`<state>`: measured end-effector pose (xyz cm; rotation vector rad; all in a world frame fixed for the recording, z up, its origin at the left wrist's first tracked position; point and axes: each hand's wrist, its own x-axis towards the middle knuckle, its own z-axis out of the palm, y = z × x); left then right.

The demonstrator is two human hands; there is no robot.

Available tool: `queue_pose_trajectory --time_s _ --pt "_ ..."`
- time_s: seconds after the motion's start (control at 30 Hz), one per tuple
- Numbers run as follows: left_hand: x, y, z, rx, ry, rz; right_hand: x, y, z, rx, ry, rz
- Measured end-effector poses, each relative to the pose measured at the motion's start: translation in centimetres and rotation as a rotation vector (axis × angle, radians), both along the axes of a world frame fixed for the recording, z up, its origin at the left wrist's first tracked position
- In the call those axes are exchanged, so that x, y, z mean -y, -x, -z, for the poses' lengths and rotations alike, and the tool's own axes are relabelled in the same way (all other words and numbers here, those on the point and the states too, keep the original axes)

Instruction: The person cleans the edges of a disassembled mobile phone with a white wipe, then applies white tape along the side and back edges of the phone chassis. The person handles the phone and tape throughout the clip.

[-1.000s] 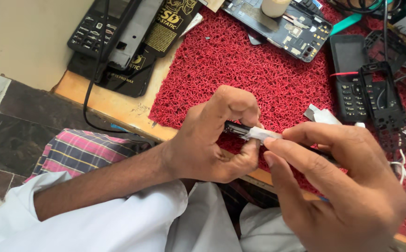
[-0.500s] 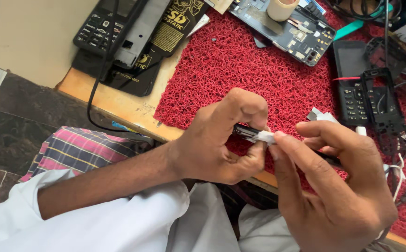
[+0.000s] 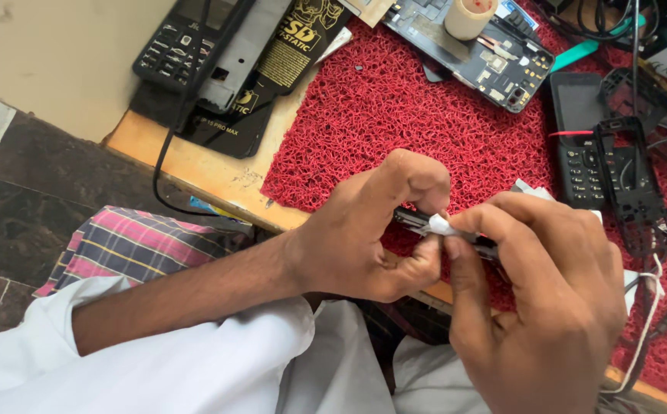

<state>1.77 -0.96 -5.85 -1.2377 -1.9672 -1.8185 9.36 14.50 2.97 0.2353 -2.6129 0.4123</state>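
My left hand [image 3: 372, 230] is closed around one end of a small dark phone part [image 3: 414, 221], held over the front edge of a red mesh mat [image 3: 395, 115]. My right hand [image 3: 540, 299] pinches the other end and presses a small white wad [image 3: 441, 225] against it with thumb and fingers. Most of the part is hidden between my fingers. Both hands hang just above my lap, with my white sleeve [image 3: 157, 360] below.
On the mat lie an opened phone with bare circuit board [image 3: 494, 57], a roll of tape [image 3: 469, 17], a black keypad phone [image 3: 579, 146] and a black frame [image 3: 632, 176]. Another keypad phone [image 3: 169, 50], a black packet [image 3: 272, 69] and a black cable [image 3: 166, 146] sit at the wooden bench edge [image 3: 195, 161].
My hands stay together on the part; my right fingers have shifted slightly along it with the white wad. The view has moved a little.
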Motion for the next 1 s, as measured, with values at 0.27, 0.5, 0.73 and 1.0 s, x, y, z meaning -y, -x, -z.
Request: queue_pose_trajectory --time_s 0.27,0.5,0.73,1.0 --pt "0.1 0.4 -0.4 -0.014 -0.017 0.028 0.2 0.8 -1.5 0.072 0.187 -0.081" --pt "0.0 0.3 -0.3 0.023 -0.012 0.033 0.8 1.1 -1.9 0.144 0.288 -0.004" --pt "0.2 0.1 -0.8 -0.002 0.012 0.03 -0.3 1.0 -2.1 0.088 0.145 -0.108" --pt "0.1 0.1 -1.2 -0.014 0.043 0.025 -1.1 1.0 -1.9 0.092 0.068 -0.113"
